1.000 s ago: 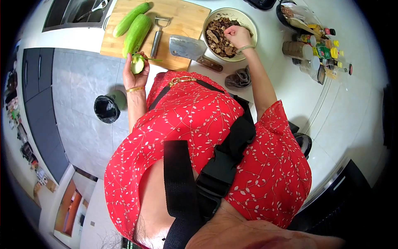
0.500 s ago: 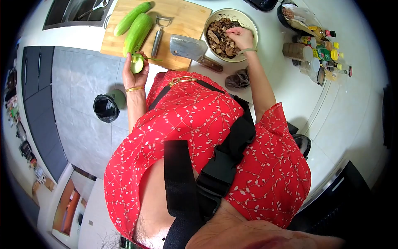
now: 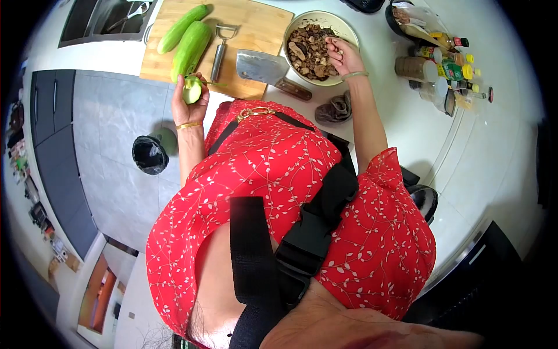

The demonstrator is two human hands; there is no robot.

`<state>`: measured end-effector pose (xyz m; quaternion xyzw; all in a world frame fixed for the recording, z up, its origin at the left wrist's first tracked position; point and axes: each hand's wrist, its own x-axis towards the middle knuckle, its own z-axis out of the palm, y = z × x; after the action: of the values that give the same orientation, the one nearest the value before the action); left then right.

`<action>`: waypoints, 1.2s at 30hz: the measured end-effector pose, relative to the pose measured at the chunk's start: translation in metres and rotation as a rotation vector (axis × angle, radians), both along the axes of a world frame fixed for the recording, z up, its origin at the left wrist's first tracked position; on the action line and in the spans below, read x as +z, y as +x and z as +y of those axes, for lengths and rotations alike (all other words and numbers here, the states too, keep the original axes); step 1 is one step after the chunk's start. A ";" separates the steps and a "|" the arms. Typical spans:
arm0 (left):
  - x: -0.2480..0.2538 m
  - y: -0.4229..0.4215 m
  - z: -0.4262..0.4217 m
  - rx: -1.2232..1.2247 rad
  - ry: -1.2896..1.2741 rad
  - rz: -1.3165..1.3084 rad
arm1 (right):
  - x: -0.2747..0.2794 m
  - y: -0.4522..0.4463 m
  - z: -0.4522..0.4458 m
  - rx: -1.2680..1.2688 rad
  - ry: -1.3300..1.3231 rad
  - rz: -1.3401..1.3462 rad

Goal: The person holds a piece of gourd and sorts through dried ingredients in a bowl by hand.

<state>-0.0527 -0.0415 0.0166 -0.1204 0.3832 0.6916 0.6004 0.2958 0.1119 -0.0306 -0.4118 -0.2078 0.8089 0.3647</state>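
Observation:
My left hand [image 3: 190, 107] is closed round the cut end of a green gourd [image 3: 192, 92], its pale cut face showing, with a thin green strip trailing to the right. Over the right side of a cream-coloured bowl [image 3: 289, 36] is my right hand [image 3: 345, 59], fingers curled together; what they hold, if anything, I cannot make out. Brown chopped food [image 3: 311, 51] fills the bowl. Two long green gourds [image 3: 192, 49] lie on the wooden cutting board [image 3: 256, 23], beside a peeler [image 3: 219, 58]. Next to the bowl, a cleaver [image 3: 260, 67] rests with its handle past the board's edge.
A crumpled dark bag [image 3: 334, 110] lies on the counter below the bowl. Several seasoning bottles and jars [image 3: 444, 72] stand at the right. The sink [image 3: 107, 20] is at upper left. A black-lined bin [image 3: 150, 156] stands on the floor.
My right hand has drawn back from the food in the bowl toward its right rim, fingers more curled. My left hand holds the gourd end almost unmoved.

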 end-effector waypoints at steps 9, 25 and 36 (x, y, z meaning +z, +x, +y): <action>0.002 0.001 0.000 -0.007 0.004 0.024 | 0.000 -0.007 0.003 0.056 0.125 -0.287; 0.004 0.003 -0.001 0.024 -0.026 0.016 | -0.042 -0.055 0.054 0.497 0.710 -1.297; -0.006 -0.002 -0.008 0.060 -0.022 0.009 | -0.031 -0.071 0.054 0.767 0.929 -1.471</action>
<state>-0.0552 -0.0494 0.0105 -0.1352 0.3898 0.7055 0.5763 0.2252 0.1661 -0.0614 -0.5352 -0.8072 0.2481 -0.0207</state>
